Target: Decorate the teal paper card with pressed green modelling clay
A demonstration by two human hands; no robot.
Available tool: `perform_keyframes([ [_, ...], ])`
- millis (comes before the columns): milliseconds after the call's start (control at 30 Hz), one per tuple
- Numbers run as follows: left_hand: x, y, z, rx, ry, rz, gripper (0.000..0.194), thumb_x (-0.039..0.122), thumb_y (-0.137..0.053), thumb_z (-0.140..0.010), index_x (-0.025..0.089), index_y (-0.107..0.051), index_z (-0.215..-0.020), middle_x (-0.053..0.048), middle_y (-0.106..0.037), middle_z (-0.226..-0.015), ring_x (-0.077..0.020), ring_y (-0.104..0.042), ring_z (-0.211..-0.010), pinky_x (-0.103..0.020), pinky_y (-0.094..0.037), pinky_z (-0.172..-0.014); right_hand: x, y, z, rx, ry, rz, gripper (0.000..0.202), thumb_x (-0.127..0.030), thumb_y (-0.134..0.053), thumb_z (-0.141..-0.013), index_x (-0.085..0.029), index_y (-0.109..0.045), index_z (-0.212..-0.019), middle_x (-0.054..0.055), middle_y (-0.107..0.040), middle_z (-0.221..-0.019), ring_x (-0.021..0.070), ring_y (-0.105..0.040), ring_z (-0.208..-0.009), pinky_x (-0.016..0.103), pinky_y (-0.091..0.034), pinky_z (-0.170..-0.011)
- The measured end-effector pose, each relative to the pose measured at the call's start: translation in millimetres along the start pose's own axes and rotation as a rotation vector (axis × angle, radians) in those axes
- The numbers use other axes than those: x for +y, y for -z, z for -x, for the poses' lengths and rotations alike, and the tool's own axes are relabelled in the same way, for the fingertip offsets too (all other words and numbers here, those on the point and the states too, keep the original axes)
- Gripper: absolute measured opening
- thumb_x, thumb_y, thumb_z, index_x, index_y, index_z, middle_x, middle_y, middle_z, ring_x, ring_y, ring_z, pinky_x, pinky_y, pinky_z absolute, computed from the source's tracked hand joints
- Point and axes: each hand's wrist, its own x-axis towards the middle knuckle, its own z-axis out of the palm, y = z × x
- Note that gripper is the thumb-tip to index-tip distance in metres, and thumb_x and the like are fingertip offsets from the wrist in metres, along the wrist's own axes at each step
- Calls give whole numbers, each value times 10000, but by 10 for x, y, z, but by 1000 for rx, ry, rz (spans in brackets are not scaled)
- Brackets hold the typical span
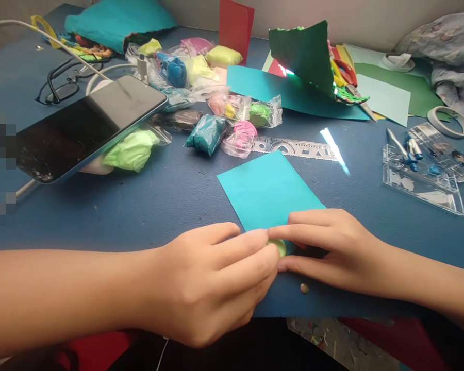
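Observation:
A teal paper sheet [272, 193] lies on the blue table near its front edge. At the sheet's lower corner, a small piece of light green clay [279, 246] shows between both hands. My left hand [220, 278] is closed around the clay's left side, its fingertips hidden from below. My right hand [328, 247] pinches the clay's right side with thumb and index finger, while its other fingers rest on the sheet. Most of the clay is covered by the fingers.
A phone [88, 126] lies at the left on bagged green clay [131, 149]. Behind the sheet are more clay bags [205, 135] and a clear ruler [294, 148]. Clear plastic cases [423, 180] and a tape roll [449, 122] sit at the right; folded dark green paper [305, 56] stands behind.

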Motion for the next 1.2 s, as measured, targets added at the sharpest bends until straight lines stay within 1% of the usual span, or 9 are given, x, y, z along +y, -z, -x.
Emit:
perform_keyframes([
  [100, -13, -23, -7, 9, -145, -17, 279, 91, -446, -911, 101, -725, -900, -101, -731, -1015, -199, -670, -973, -293, -572, -806, -14, -32, 9, 26, 7, 17, 226, -304, -506, -987, -154, -662, -1051, -12, -584, -652, 83, -496, -543, 197, -360, -511],
  [467, -6, 39, 16, -115, -121, 16, 321, 100, -429, -915, 144, -717, -1050, -110, -730, -1108, -222, -647, -1134, -308, -588, -935, -16, 6, 17, 11, 6, 38, 199, -273, -517, -970, -137, -614, -1079, 3, -616, -684, 102, -523, -566, 207, -393, -520],
  [600, -3, 5, 20, -107, -85, 116, 346, 96, -463, -909, 114, -655, -1196, -134, -673, -1248, -228, -567, -1265, -325, -496, -1091, -60, 65, 19, -35, -18, -22, 176, -225, -527, -953, -147, -606, -1089, 5, -631, -714, 99, -543, -591, 202, -423, -554],
  [700, 9, 3, 11, -163, -57, 142, 370, 108, -485, -917, 45, -607, -1260, -168, -600, -1341, -261, -508, -1322, -375, -420, -1154, -62, 205, 12, -114, -99, -96, 251, -190, -517, -941, -164, -578, -1183, -16, -629, -697, 91, -548, -571, 193, -427, -544],
  [800, 12, 42, 2, -210, -57, 124, 378, 129, -483, -933, 18, -590, -1278, -173, -558, -1379, -273, -495, -1332, -373, -418, -1150, 96, 390, 3, -56, -206, -17, 238, -247, -487, -945, -203, -611, -1142, -25, -612, -643, 102, -523, -521, 218, -390, -504],
  [867, 4, 73, -1, -226, -67, 96, 388, 153, -458, -952, 26, -572, -1301, -156, -534, -1404, -264, -486, -1341, -364, -421, -1143, 296, 517, 7, 96, -320, 238, 210, -327, -486, -931, -211, -661, -916, -10, -578, -592, 119, -489, -500, 252, -360, -510],
  [967, -11, 97, -18, -242, -69, 63, 423, 204, -418, -979, 43, -523, -1356, -123, -490, -1451, -244, -450, -1370, -343, -399, -1150, 607, 722, 32, 316, -629, 708, 335, -396, -489, -906, -206, -580, -646, 23, -487, -531, 169, -489, -557, 284, -306, -537],
  [1100, -9, 75, -58, -274, -31, 47, 456, 252, -406, -992, 81, -464, -1411, -96, -504, -1452, -216, -473, -1355, -320, -403, -1132, 834, 1028, 101, 274, -1042, 910, 423, -426, -482, -919, -204, -478, -559, 40, -433, -537, 173, -455, -574, 308, -267, -544],
  [1200, -16, 33, -43, -229, -3, 40, 401, 191, -397, -990, 91, -513, -1361, -104, -582, -1383, -207, -543, -1287, -331, -416, -1113, 966, 1225, 231, 221, -1212, 900, 433, -453, -525, -904, -200, -500, -553, 66, -489, -580, 166, -449, -574, 328, -284, -541],
])
